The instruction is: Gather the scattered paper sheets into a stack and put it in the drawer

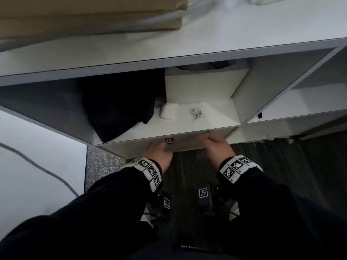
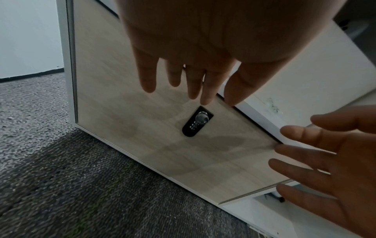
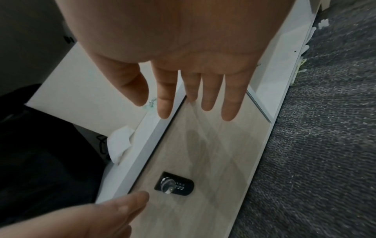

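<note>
The drawer [image 1: 187,145] under the white desk stands pulled out, and its pale wood front [image 2: 162,153] carries a black combination lock [image 2: 197,123]. White paper sheets [image 1: 199,87] lie in its back right part. My left hand [image 1: 157,149] is at the front panel just left of the lock [image 1: 169,140], with its fingers [image 2: 207,90] straight. My right hand [image 1: 216,141] is on the panel's upper edge to the right of the lock, its fingers [image 3: 227,104] also straight. Neither hand holds anything. I cannot tell whether the fingertips touch the panel.
Inside the drawer lie a black bag [image 1: 120,106], a crumpled white tissue [image 1: 168,111] and a small metal key bunch [image 1: 196,113]. Tan boxes [image 1: 90,14] sit on the desk top [image 1: 244,29]. An open shelf unit [image 1: 300,102] stands at the right. Grey carpet [image 2: 71,185] covers the floor.
</note>
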`<state>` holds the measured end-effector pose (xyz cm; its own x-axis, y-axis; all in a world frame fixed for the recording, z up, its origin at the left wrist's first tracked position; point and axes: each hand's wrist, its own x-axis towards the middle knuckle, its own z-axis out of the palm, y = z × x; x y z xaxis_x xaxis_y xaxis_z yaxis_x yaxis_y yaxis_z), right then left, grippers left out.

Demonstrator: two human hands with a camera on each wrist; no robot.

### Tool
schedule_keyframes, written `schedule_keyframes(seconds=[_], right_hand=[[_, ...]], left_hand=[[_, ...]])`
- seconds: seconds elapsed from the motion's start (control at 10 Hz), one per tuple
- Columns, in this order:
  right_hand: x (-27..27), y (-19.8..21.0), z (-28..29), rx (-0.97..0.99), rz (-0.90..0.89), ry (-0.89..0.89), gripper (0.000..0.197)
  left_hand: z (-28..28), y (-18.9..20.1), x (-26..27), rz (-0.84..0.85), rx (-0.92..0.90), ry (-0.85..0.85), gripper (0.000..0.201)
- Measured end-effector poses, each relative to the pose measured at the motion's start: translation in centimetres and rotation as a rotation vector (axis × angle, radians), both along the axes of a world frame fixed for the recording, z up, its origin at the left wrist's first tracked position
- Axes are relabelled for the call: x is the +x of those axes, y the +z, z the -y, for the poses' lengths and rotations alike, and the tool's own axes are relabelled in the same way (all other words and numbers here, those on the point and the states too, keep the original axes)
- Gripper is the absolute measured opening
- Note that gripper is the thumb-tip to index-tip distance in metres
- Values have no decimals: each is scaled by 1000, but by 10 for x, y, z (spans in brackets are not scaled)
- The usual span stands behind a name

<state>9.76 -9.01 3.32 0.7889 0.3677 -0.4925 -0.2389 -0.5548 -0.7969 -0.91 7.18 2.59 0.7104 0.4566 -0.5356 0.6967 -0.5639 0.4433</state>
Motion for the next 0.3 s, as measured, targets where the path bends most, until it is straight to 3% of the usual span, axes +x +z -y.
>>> schedule_keyframes(seconds=[0.2,0.3], right_hand=[[-7,8,9,-17,-22,71,17],[-7,30,21,-39,53,77,20]], left_hand=[[12,14,-4,50,-128,63,37],[23,33,-3,94,-180,39,30]])
